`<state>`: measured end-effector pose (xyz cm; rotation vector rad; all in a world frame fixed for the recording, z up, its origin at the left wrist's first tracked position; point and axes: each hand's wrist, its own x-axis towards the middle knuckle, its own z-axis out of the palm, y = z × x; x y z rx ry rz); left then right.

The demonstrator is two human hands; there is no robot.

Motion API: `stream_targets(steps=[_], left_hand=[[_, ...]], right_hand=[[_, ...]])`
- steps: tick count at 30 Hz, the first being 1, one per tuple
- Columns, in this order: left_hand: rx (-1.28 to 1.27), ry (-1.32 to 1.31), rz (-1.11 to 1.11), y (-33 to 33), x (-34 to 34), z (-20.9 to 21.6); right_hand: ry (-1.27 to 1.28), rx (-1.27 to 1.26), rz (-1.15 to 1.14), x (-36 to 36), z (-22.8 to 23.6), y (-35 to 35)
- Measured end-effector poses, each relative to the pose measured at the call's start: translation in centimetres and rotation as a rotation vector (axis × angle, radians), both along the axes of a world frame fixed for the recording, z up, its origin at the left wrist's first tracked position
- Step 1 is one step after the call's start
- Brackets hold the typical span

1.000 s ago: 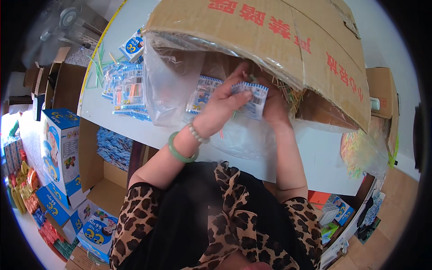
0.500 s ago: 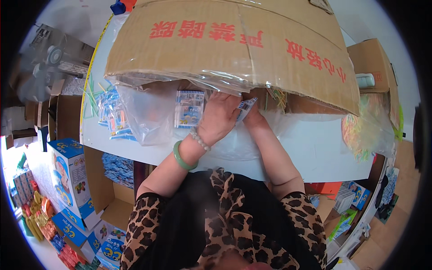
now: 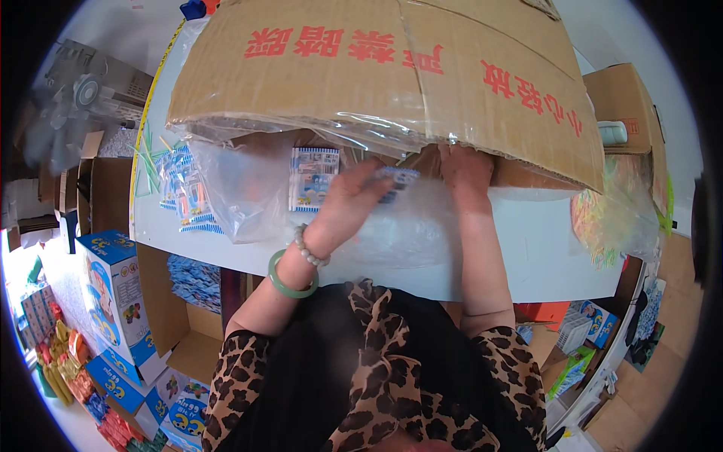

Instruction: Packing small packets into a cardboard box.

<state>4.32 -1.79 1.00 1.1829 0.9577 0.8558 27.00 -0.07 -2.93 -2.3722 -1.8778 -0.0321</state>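
A large cardboard carton [image 3: 316, 94] lies on the white table [image 3: 263, 260] with its open side toward me. Clear plastic film [image 3: 407, 237] spills out of it. My left hand [image 3: 346, 203], blurred by motion, has its fingers closed on a small blue-and-white packet [image 3: 399, 177] in front of the opening. Beside that hand, at the carton's mouth, another blue-and-white packet [image 3: 313, 181] lies flat. My right hand [image 3: 468, 169] reaches in under the carton's upper edge, near some thin sticks. Its fingertips are hidden there.
Several packets [image 3: 184, 192] and thin coloured sticks [image 3: 147, 169] lie at the table's left. At the right edge sits a clear bag of coloured strips [image 3: 602, 215] below a smaller carton [image 3: 625, 94]. Blue printed boxes [image 3: 113, 301] and an open carton [image 3: 192, 331] stand lower left.
My right hand has moved right and farther into the carton, away from the left. My left hand has drawn slightly left with the packet, which has dropped lower.
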Motion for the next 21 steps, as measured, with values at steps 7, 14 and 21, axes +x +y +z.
stream_targets(steps=[7,14,21], left_hand=[[-0.224,-0.044,-0.078,-0.5,-0.4,-0.6],[-0.269,-0.277,0.081,0.3,-2.0,0.8],[-0.222,-0.302,0.136,0.8,-2.6,1.2]], right_hand=[[0.13,0.19,0.075,0.8,1.0,0.6],[0.587,0.434,0.189,-2.6,1.3,0.3],[1.223,0.323,0.135,-8.2,0.8,1.2]])
